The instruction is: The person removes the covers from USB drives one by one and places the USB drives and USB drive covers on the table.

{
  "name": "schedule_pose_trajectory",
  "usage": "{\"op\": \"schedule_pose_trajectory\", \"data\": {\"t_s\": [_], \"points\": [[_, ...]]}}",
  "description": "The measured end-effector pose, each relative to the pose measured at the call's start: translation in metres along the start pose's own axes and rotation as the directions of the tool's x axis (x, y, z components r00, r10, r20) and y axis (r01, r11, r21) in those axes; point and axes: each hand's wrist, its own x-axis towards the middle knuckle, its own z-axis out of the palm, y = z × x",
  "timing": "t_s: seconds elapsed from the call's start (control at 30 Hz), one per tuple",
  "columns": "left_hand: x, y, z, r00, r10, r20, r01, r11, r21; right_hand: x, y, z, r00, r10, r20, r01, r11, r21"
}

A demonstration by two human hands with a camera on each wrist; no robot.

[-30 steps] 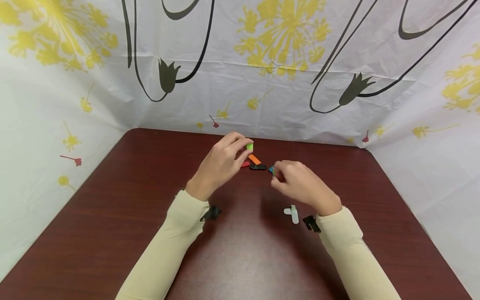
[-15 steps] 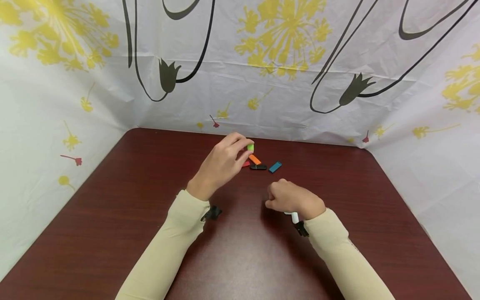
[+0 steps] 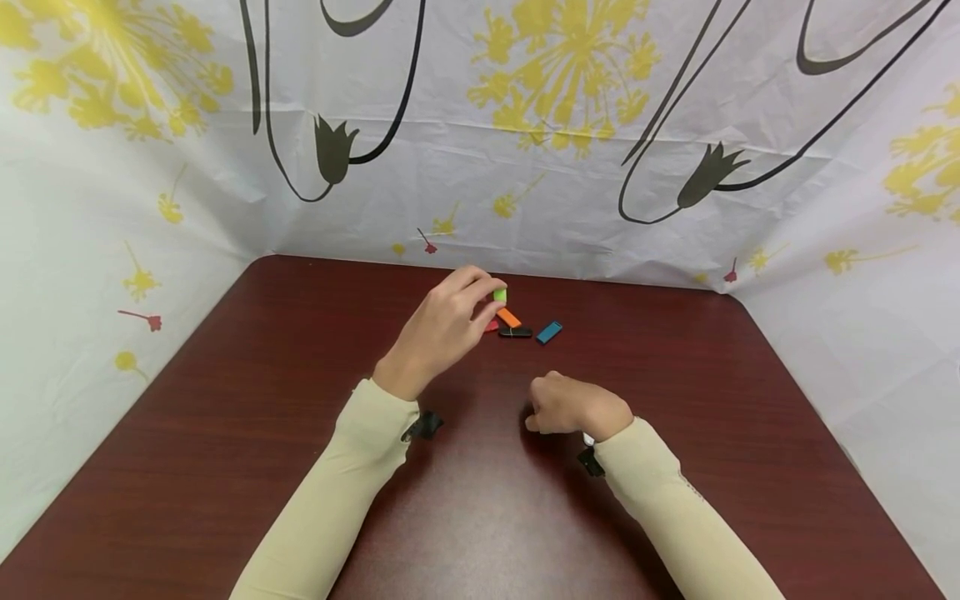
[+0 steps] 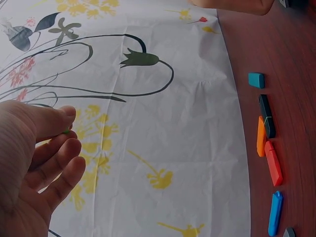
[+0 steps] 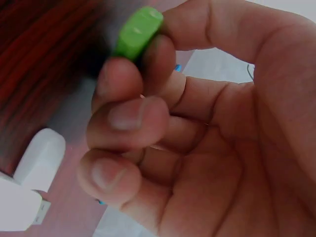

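My left hand (image 3: pixel 442 321) hovers over the far middle of the table, pinching a small lime-green piece (image 3: pixel 500 295) between thumb and finger. In the left wrist view only a sliver of it shows. My right hand (image 3: pixel 573 406) is low over the table, nearer to me. Thumb and index finger pinch a green plastic piece (image 5: pixel 139 33), its other fingers curled in. Just beyond lie an orange flash drive (image 3: pixel 508 317), a black one (image 3: pixel 515 332), a red one (image 3: pixel 491 327) and a teal one (image 3: pixel 549 332).
Mostly hidden under my right wrist lies a white flash drive (image 5: pixel 17 205) with its metal plug bare, a white cap (image 5: pixel 39 160) beside it. A bright blue drive (image 4: pixel 275 213) shows beyond the red one in the left wrist view. Patterned sheeting (image 3: pixel 525 200) hangs behind the table.
My right hand has drawn back toward me from the teal drive, uncovering it, and now covers most of the white drive. The left hand has stayed put.
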Motion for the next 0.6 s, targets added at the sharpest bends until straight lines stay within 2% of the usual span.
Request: {"op": "schedule_pose_trajectory", "data": {"t_s": [0.6], "points": [[-0.0011,0.001,0.0016,0.999,-0.019,0.032,0.018,1.0,0.007,-0.0021,-0.0067,0.0009,0.998,0.051,0.03,-0.052,0.998,0.048]]}}
